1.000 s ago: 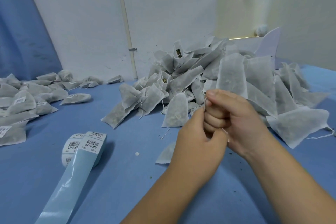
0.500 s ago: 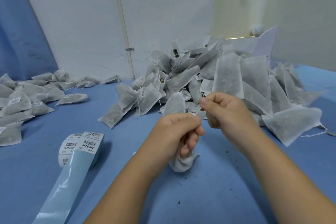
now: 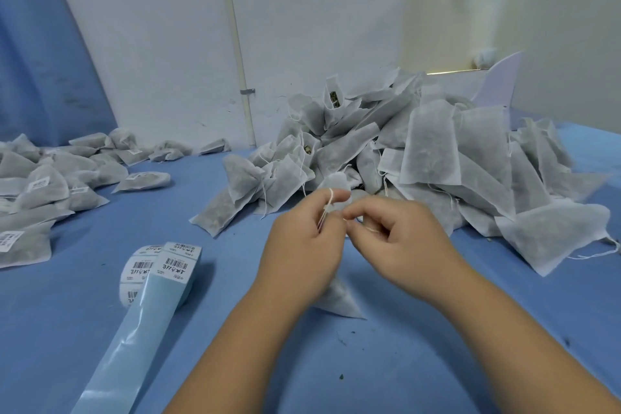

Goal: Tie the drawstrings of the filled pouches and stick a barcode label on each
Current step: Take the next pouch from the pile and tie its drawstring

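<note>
The small white mesh filled pouch (image 3: 337,301) hung from the gripping left hand (image 3: 302,245), its thin white drawstring (image 3: 330,194) looped over the forefinger. The right hand (image 3: 396,239) pinched the free end. Judged best practice: pull evenly and seat the knot against the neck, low over the blue counter (image 3: 386,366).

The label roll (image 3: 142,276) carries white stickers printed with black barcodes and rows of small characters. The two topmost barcode labels (image 3: 179,254) lie where the pale blue backing strip (image 3: 134,339) leaves the roll. Each shows a barcode, a row of larger brush-like characters and a line of fine print. The strokes are visible, but the wording cannot be read. On the left, a tied pouch (image 3: 50,195) bears a small white sticker (image 3: 39,184) with dark print, too small to read. The edge pouch (image 3: 30,250) at the far left has a barcode sticker (image 3: 8,240), also illegible.
</note>
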Tool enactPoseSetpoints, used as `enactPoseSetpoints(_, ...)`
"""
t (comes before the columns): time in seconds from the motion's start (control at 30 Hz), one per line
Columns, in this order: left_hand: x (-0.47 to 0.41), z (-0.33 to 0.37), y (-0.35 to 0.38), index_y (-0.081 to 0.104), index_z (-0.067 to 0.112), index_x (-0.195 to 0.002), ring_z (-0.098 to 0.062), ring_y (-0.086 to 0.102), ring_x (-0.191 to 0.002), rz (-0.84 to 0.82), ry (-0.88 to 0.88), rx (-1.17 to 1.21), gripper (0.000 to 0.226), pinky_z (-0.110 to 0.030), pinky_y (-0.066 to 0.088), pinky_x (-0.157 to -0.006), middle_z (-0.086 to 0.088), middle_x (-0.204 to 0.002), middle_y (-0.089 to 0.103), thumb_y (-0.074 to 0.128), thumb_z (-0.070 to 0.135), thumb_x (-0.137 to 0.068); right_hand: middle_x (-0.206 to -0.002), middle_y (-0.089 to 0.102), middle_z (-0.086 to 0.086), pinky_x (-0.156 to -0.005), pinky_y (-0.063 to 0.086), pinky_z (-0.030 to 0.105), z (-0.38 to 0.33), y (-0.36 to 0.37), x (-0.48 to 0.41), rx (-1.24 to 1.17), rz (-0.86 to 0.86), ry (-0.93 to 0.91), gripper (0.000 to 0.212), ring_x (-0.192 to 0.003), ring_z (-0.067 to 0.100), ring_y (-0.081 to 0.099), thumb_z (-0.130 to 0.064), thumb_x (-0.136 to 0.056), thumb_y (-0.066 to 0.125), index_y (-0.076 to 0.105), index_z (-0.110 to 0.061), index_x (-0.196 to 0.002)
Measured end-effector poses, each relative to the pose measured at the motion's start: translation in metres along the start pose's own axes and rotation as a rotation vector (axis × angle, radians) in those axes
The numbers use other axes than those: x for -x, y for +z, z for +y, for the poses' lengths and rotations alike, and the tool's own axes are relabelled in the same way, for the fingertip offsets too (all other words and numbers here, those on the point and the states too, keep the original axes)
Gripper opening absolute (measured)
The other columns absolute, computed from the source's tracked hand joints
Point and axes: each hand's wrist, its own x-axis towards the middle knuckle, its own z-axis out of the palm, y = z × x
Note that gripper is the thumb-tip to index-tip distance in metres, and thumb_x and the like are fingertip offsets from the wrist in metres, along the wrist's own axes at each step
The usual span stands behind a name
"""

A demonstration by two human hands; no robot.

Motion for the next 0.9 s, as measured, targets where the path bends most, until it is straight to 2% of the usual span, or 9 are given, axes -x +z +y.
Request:
enactPoseSetpoints(0.1, 0.002, -0.002, -0.001, 0.063, 0.04, -0.095, -0.006, 0.046, -0.05, -0.033, 0.066, -0.139, 0.032, -0.02, 0.035, -0.049, 0.016, -0.051, 0.052, 0.04, 0.029, -0.075, -0.047, 0.039, -0.01, -0.052, 0.032, 0.01, -0.003, -0.008, 0.0, 0.012, 0.041, -0.035, 0.018, -0.048, 0.005, 0.039, -0.006, -0.083, 0.069, 0.069, -0.022, -0.074)
enactPoseSetpoints(0.2, 0.003, -0.003, 0.001, 0.053, 0.029, -0.083, -0.013, 0.044, -0.056, -0.059, 0.11, -0.29, 0.015, -0.035, 0.039, -0.054, 0.01, -0.055, 0.049, 0.041, 0.035, -0.076, -0.045, 0.036, -0.01, -0.051, 0.032, 0.011, -0.003, -0.015, -0.001, -0.018, 0.054, -0.006, 0.02, -0.047, 0.006, 0.036, -0.005, -0.082, 0.07, 0.07, -0.022, -0.071)
enactPoseSetpoints(0.3, 0.005, -0.001, 0.003, 0.043, 0.023, -0.066, -0.014, 0.041, -0.054, -0.089, 0.142, -0.314, 0.027, -0.033, 0.035, -0.052, 0.008, -0.053, 0.046, 0.043, 0.044, -0.081, -0.044, 0.034, -0.01, -0.05, 0.031, 0.013, -0.003, -0.017, -0.003, -0.083, 0.047, 0.033, 0.022, -0.047, 0.006, 0.035, -0.003, -0.081, 0.07, 0.071, -0.021, -0.069)
enactPoseSetpoints(0.4, 0.006, 0.003, 0.004, 0.056, 0.013, -0.07, -0.014, 0.039, -0.053, -0.105, 0.153, -0.276, 0.036, -0.04, 0.039, -0.055, 0.001, -0.053, 0.044, 0.045, 0.045, -0.083, -0.046, 0.036, -0.008, -0.049, 0.034, 0.017, -0.001, -0.018, -0.003, -0.209, 0.046, 0.068, 0.016, -0.048, 0.007, 0.034, -0.007, -0.08, 0.07, 0.071, -0.02, -0.071)
enactPoseSetpoints(0.53, 0.006, 0.007, 0.001, 0.068, 0.02, -0.064, -0.007, 0.031, -0.047, -0.165, 0.061, -0.003, 0.032, -0.018, 0.028, -0.047, 0.01, -0.047, 0.035, 0.057, 0.028, -0.093, -0.059, 0.059, 0.012, -0.059, 0.044, 0.039, -0.002, -0.018, -0.004, -0.334, 0.041, 0.102, 0.014, -0.06, 0.032, 0.05, -0.006, -0.083, 0.072, 0.072, -0.017, -0.074)
enactPoseSetpoints(0.63, 0.004, 0.012, -0.001, 0.067, 0.021, -0.056, -0.011, 0.03, -0.047, -0.205, -0.052, 0.258, 0.034, -0.018, 0.028, -0.045, 0.004, -0.049, 0.035, 0.054, 0.029, -0.086, -0.057, 0.062, -0.004, -0.054, 0.042, 0.02, -0.003, -0.015, -0.005, -0.344, 0.039, 0.156, 0.018, -0.055, 0.006, 0.052, -0.008, -0.085, 0.07, 0.072, -0.017, -0.069)
enactPoseSetpoints(0.7, 0.003, 0.015, -0.002, 0.066, 0.017, -0.056, -0.01, 0.029, -0.043, -0.229, -0.122, 0.407, 0.034, -0.017, 0.028, -0.043, 0.004, -0.046, 0.035, 0.054, 0.027, -0.086, -0.056, 0.062, -0.011, -0.052, 0.039, 0.01, -0.004, -0.012, -0.005, -0.327, 0.037, 0.194, 0.018, -0.052, -0.001, 0.05, -0.009, -0.086, 0.069, 0.072, -0.015, -0.069)
enactPoseSetpoints(0.8, 0.002, 0.019, -0.005, 0.066, 0.014, -0.058, -0.011, 0.026, -0.039, -0.254, -0.211, 0.57, 0.028, -0.02, 0.028, -0.044, 0.002, -0.047, 0.034, 0.054, 0.029, -0.078, -0.065, 0.066, -0.011, -0.058, 0.041, 0.01, -0.004, -0.01, -0.005, -0.241, 0.064, 0.214, 0.015, -0.06, 0.0, 0.055, -0.014, -0.086, 0.069, 0.072, -0.018, -0.073)
enactPoseSetpoints(0.9, 0.0, 0.017, -0.005, 0.064, 0.015, -0.056, -0.01, 0.024, -0.038, -0.226, -0.311, 0.707, 0.034, -0.026, 0.02, -0.049, 0.003, -0.048, 0.032, 0.052, 0.024, -0.086, -0.074, 0.068, -0.006, -0.063, 0.045, 0.013, -0.003, -0.011, -0.006, -0.223, 0.16, 0.231, 0.012, -0.069, 0.001, 0.059, -0.012, -0.084, 0.07, 0.072, -0.022, -0.079)
